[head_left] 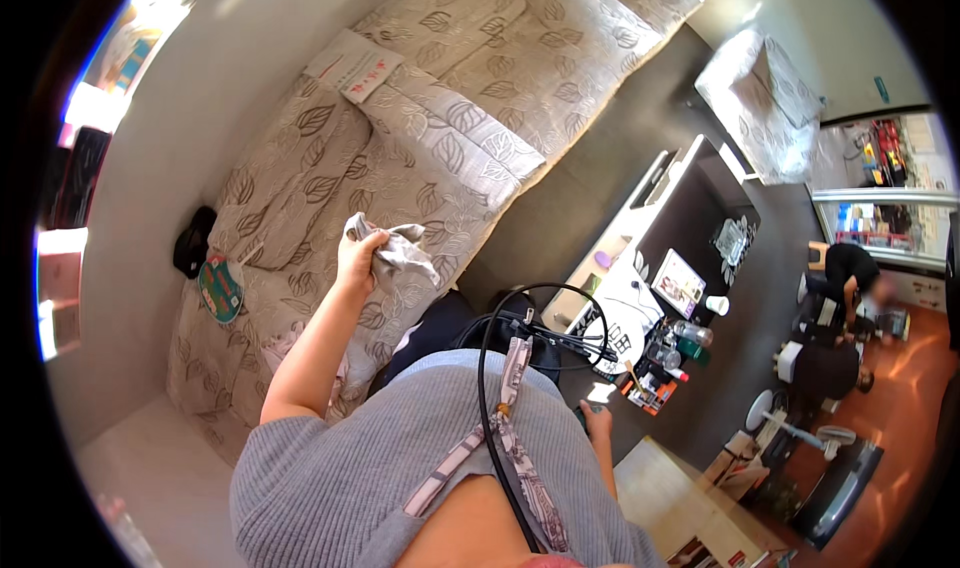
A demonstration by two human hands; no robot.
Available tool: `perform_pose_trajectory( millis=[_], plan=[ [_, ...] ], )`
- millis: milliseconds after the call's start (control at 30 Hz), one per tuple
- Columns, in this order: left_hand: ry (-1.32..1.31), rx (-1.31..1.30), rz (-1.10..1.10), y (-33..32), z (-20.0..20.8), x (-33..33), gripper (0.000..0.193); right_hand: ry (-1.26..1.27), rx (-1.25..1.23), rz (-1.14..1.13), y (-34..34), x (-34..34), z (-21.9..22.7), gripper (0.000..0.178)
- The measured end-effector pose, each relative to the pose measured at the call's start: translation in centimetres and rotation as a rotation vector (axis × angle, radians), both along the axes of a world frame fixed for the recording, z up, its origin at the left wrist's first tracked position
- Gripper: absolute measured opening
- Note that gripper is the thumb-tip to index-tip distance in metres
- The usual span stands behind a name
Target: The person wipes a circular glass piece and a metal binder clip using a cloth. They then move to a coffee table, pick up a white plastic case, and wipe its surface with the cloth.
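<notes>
My left hand [358,260] is closed round a crumpled light grey cloth [404,250], whose loose end hangs to the right. Hand and cloth are over the leaf-patterned sofa [400,200]. Low on the right, beside my body, is my right hand [597,421]. Its fingers are curled against something small and dark that I cannot make out. A bundle of black cable [484,353] loops in front of me, and a patterned strap [515,368] hangs over my grey top.
A dark coffee table [655,238] on the right carries a tablet [680,283], bottles [690,333] and a white paper cup [717,305]. A green fan [220,290] lies on the sofa. A covered armchair [760,103] stands beyond. Two people are at far right, near a standing fan [765,411].
</notes>
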State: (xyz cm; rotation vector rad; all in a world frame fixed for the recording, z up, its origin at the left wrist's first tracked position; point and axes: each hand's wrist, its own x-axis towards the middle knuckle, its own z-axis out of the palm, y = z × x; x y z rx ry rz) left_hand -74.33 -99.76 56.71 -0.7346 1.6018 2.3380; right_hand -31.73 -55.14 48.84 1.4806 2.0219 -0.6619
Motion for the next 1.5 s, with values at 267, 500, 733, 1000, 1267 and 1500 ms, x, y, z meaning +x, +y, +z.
perform_pose_trajectory(
  millis=[267, 500, 733, 1000, 1267, 1500],
  plan=[
    [-0.085, -0.024, -0.272, 12.4, -1.5, -3.8, 0.036, 0.128, -0.048, -0.224, -0.8, 5.0, -4.7, 0.057],
    [-0.125, -0.029, -0.464, 20.7, -0.9, -4.2, 0.031, 0.129, -0.138, -0.421, 5.0, -1.0, -4.6, 0.052],
    [-0.068, -0.023, -0.549, 29.9, 0.0, -8.9, 0.034, 0.248, -0.171, -0.492, 11.7, -6.2, -5.2, 0.049],
    [-0.062, -0.031, -0.707, 40.1, 0.5, -12.8, 0.033, 0.354, -0.064, -0.763, 16.7, -8.0, -6.4, 0.049],
    [-0.129, -0.174, -0.832, 48.3, -4.3, -22.5, 0.035, 0.191, -0.157, -0.96, 13.3, -11.2, -6.8, 0.055],
    [0.07, -0.281, -1.229, 66.1, -7.2, -32.4, 0.033, 0.21, 0.03, -0.624, 12.7, -20.5, -8.9, 0.047]
  ],
)
